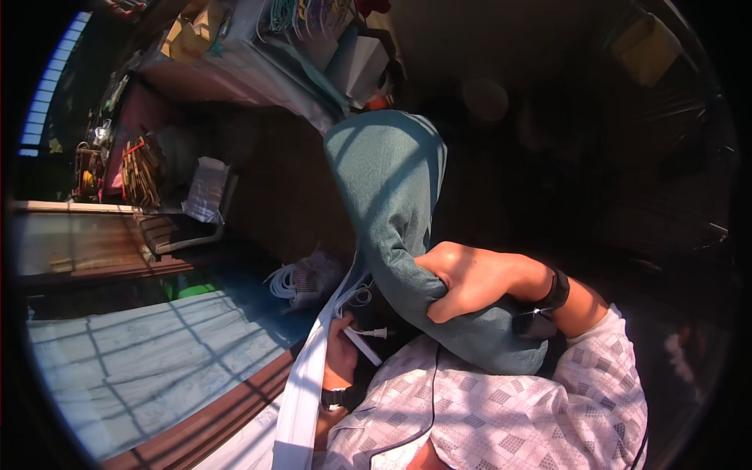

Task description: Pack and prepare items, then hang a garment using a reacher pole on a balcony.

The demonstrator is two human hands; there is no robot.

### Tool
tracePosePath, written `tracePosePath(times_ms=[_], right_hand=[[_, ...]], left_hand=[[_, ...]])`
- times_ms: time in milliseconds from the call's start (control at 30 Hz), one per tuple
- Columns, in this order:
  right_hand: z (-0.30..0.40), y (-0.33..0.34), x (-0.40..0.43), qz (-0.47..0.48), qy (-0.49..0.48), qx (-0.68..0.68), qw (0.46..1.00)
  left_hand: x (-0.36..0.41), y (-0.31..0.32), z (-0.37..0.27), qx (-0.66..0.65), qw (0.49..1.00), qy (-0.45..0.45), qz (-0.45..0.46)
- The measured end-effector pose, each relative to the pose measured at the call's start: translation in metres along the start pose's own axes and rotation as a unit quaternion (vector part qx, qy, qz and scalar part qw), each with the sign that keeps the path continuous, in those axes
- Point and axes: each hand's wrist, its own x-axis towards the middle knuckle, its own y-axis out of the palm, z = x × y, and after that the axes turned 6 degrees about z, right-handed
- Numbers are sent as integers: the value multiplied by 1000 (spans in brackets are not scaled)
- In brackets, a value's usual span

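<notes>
My right hand presses and grips a fold of teal fabric, which looks like a bent trouser leg; some fingertips are hidden. Lower and to the left, my left hand is closed around a thin white flat strip, partly hidden by the hand. A white cord with a plug lies against that hand, and its thin loops rise above. Along the left hand's outer side runs a wide white band. What joins the cord, strip and band cannot be made out.
Coiled white cable lies beside a clear plastic bag left of my hands. A pale blue sheet spreads behind a brown wooden edge. Farther off are a silvery packet, a bundle of sticks and hanging cords.
</notes>
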Motion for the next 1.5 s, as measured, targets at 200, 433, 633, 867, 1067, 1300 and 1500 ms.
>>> tracePosePath(times_ms=[200, 433, 633, 867, 1067, 1300, 1500], right_hand=[[-9, -54, -9, 76, 19, -44, 996], [-1, -73, -9, 121, 10, -95, 988], [4, -92, -11, 152, 0, -108, 982], [9, -93, -17, 129, 20, -104, 986], [24, -80, -6, 114, -24, -109, 987], [54, -64, 14, 145, -38, -169, 974], [79, -49, 16, 149, -26, -309, 939]], left_hand=[[-2, 55, 6, -280, 956, -47, -70], [-3, 118, 26, -238, 970, -43, 16], [26, 126, 4, 3, 999, 40, -5], [53, 117, -39, 363, 925, 107, 39], [97, 136, -93, 412, 890, 141, 136], [167, 137, -154, 387, 861, 180, 277], [207, 113, -198, 321, 879, 137, 326]])
